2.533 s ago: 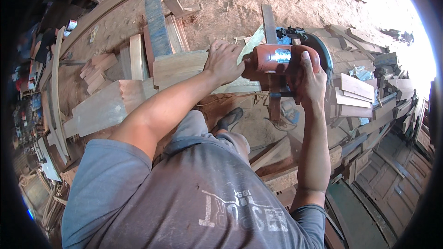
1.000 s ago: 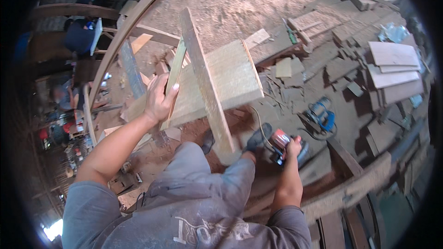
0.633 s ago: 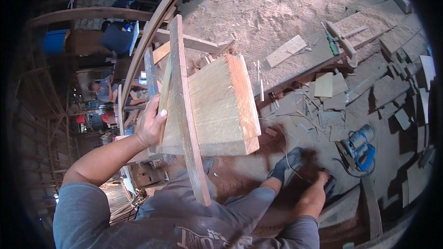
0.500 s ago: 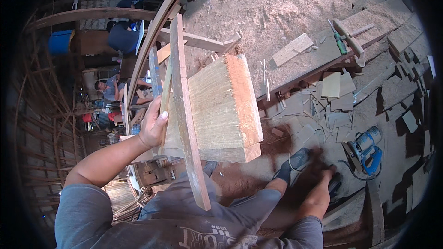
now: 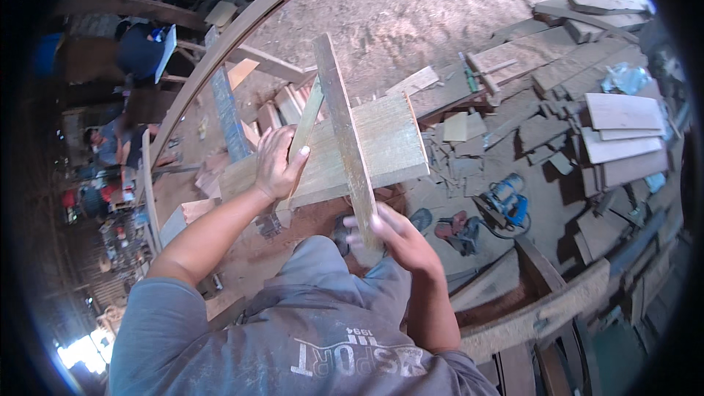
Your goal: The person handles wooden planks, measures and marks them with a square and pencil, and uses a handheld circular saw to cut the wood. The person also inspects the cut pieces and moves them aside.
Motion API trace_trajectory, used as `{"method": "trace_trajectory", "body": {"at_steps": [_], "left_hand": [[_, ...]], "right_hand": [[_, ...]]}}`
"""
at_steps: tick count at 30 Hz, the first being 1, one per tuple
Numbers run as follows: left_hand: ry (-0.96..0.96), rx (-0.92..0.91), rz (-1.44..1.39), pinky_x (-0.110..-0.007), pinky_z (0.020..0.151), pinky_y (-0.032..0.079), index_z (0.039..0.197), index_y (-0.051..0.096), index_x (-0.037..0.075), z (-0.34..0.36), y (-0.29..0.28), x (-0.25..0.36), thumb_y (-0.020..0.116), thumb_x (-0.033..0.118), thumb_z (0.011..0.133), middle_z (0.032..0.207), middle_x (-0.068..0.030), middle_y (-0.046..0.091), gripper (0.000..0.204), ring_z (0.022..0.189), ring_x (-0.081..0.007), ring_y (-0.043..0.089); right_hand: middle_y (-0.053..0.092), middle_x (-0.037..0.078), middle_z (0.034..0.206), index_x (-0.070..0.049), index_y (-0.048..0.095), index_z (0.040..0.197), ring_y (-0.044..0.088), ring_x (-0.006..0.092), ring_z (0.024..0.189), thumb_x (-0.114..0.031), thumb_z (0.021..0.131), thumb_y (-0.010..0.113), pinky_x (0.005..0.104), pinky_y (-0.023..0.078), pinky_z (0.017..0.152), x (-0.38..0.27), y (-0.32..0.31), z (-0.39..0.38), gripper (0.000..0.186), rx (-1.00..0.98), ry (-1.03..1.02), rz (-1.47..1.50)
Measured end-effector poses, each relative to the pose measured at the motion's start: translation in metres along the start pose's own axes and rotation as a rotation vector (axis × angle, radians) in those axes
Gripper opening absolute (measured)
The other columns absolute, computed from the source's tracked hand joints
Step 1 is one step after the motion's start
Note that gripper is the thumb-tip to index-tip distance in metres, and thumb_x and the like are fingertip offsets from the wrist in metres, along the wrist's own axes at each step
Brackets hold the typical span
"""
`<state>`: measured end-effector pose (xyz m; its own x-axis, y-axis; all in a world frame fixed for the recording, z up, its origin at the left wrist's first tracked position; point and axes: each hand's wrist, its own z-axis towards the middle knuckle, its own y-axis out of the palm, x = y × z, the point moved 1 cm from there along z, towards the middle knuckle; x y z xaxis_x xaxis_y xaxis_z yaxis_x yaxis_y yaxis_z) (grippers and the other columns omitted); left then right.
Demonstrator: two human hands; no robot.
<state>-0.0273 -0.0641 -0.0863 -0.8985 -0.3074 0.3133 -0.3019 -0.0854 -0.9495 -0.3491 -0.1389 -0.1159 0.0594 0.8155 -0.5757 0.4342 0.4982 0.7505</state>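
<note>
A thick pale wooden plank (image 5: 396, 132) lies in front of me, its right end sticking out past a long narrow wooden bar (image 5: 339, 103) that crosses it slantwise. My left hand (image 5: 279, 161) is closed on a thin wooden strip (image 5: 312, 114) just left of the bar, over the plank. Whether the strip and the bar are joined cannot be made out. My right hand (image 5: 400, 238) is at the bar's lower, near end, with fingers showing on both sides of it. Those fingers are smeared by motion, so their grip is unclear.
A long curved timber (image 5: 213, 70) rises at the left, beside a blue-stained post (image 5: 230, 114). To the right, a blue power tool (image 5: 507, 202) stands on the floor near sandals (image 5: 458, 229) and wood offcuts. Stacked boards (image 5: 623, 128) lie farther right. Other people are at the far left.
My right hand has come up from low on the right to the bar's near end. My left hand stays on the strip. The view has shifted, showing more floor at the right.
</note>
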Motion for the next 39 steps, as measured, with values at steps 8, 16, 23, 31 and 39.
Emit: {"method": "trace_trajectory", "body": {"at_steps": [8, 16, 23, 31, 39], "left_hand": [[0.031, 0.138, -0.243, -0.056, 0.124, 0.027, 0.152, 0.053, 0.003, -0.001, 0.010, -0.019, 0.030, 0.076, 0.107, 0.145, -0.0232, 0.061, 0.089, 0.138, -0.0405, 0.053], [0.060, 0.158, -0.133, -0.058, 0.125, 0.027, 0.154, 0.053, 0.006, 0.004, 0.032, -0.028, 0.047, 0.071, 0.106, 0.147, -0.0207, 0.063, 0.081, 0.143, -0.0402, 0.054], [0.066, 0.140, -0.156, -0.066, 0.127, 0.018, 0.154, 0.053, 0.008, 0.006, 0.024, -0.023, 0.060, 0.070, 0.101, 0.157, -0.0180, 0.055, 0.082, 0.151, -0.0380, 0.046], [0.220, 0.254, -0.149, -0.065, 0.130, 0.016, 0.144, 0.061, 0.007, 0.007, 0.034, -0.016, 0.072, 0.074, 0.091, 0.159, -0.0247, 0.049, 0.086, 0.156, -0.0434, 0.036], [0.239, 0.199, 0.074, -0.069, 0.129, 0.013, 0.139, 0.062, 0.011, -0.055, -0.006, 0.018, 0.080, 0.075, 0.081, 0.159, -0.0217, 0.045, 0.088, 0.157, -0.0425, 0.031]], "right_hand": [[0.068, 0.006, 0.080, -0.004, 0.066, 0.115, 0.059, 0.0105, 0.056, -0.038, 0.117, 0.050, 0.0276, 0.047, 0.047, -0.018, 0.003, -0.035, 0.037, 0.729, -0.082, -0.296], [0.064, 0.005, 0.079, -0.005, 0.062, 0.115, 0.061, 0.0135, 0.056, -0.044, 0.119, 0.045, 0.0285, 0.051, 0.047, 0.010, -0.068, -0.251, 0.042, 1.373, -0.517, -0.013], [0.064, 0.007, 0.077, -0.004, 0.064, 0.109, 0.062, 0.0160, 0.058, -0.056, 0.114, 0.050, 0.0300, 0.052, 0.049, 0.099, -0.135, -0.419, 0.055, 1.778, -0.544, 0.135], [0.076, 0.017, 0.089, 0.008, 0.068, 0.124, 0.075, 0.0307, 0.077, -0.072, 0.106, 0.054, 0.0477, 0.062, 0.069, 0.178, -0.214, -0.487, 0.084, 2.125, 0.130, -0.336], [0.072, 0.029, 0.120, 0.005, 0.072, 0.125, 0.068, 0.0446, 0.114, -0.032, 0.104, 0.068, 0.0519, 0.051, 0.102, 0.062, -0.118, -0.308, 0.043, 2.104, -0.338, -1.517]]}}
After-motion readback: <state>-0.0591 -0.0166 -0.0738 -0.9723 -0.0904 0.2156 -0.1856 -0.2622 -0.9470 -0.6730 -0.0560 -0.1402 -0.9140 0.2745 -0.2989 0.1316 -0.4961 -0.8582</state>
